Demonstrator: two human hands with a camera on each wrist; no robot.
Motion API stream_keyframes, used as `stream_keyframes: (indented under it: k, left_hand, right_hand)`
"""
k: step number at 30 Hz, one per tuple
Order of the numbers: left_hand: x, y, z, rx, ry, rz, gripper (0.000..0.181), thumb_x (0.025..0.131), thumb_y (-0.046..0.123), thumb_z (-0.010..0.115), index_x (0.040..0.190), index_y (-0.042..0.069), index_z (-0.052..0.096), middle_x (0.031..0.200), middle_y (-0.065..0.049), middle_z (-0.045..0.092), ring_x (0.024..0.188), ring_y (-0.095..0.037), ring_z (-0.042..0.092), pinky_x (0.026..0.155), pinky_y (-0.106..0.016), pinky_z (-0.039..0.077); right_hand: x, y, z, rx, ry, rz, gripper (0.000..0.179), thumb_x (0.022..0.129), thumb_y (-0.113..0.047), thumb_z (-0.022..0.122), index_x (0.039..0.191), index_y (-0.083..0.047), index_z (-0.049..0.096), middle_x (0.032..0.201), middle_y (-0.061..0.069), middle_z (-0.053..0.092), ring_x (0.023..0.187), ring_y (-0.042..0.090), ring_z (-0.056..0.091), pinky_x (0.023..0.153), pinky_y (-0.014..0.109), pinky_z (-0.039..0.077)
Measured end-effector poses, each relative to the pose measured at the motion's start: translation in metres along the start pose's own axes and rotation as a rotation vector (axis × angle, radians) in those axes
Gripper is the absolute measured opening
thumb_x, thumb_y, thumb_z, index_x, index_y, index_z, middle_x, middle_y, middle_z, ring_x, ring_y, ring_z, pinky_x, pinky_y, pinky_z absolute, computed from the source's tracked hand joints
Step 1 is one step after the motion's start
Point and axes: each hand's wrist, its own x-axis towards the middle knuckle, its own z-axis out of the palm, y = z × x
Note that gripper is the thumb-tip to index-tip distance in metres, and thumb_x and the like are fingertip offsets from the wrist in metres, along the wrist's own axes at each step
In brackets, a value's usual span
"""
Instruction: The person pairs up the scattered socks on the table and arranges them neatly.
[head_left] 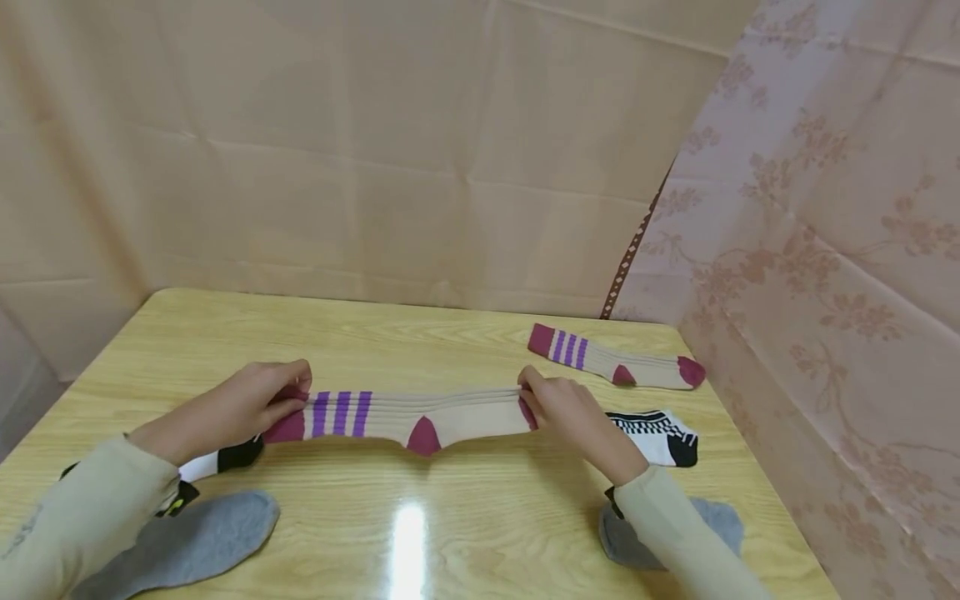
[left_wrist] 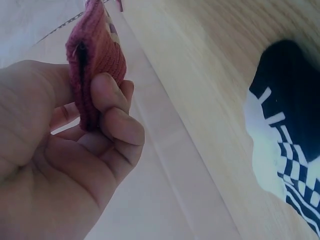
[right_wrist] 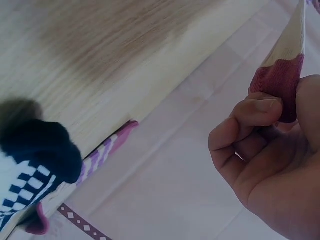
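The left hand (head_left: 253,402) pinches the dark red top of a cream sock (head_left: 396,415) and the right hand (head_left: 564,410) pinches its red toe, above the surface (head_left: 495,508), between its left and right edges. Purple stripes and a red heel show. A matching sock (head_left: 602,362) lies near the far right corner

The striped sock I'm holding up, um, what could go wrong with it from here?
Your left hand and right hand pinch only the ends of the striped sock, so if either grip slips, that end could drop.

Your left sleeve overlaps the gray sock in the head view, so it might drag that sock if it lowers.
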Motion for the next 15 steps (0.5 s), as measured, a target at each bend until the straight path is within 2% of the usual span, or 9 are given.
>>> stream_keyframes:
  k: [7, 15]
  left_hand:
    - [-0.002, 0.009, 0.003, -0.005, -0.024, 0.001, 0.028, 0.085, -0.004, 0.074, 0.088, 0.014, 0.053, 0.079, 0.011, 0.061, 0.069, 0.000, 0.052, 0.058, -0.024, 0.049]
    - [-0.006, 0.018, 0.008, -0.066, -0.050, 0.011, 0.027, 0.087, -0.004, 0.071, 0.090, 0.013, 0.051, 0.075, 0.013, 0.056, 0.065, 0.001, 0.045, 0.055, -0.021, 0.043]
  right_hand:
    - [-0.018, -0.003, -0.003, 0.016, 0.008, 0.030, 0.006, 0.100, -0.013, 0.060, 0.106, -0.011, 0.060, 0.064, -0.010, 0.052, 0.051, 0.005, 0.042, 0.046, 0.023, 0.037]
    - [-0.029, -0.005, 0.000, 0.036, -0.039, 0.099, 0.010, 0.099, -0.012, 0.062, 0.108, -0.011, 0.060, 0.070, -0.007, 0.057, 0.054, 0.006, 0.044, 0.049, 0.021, 0.039]
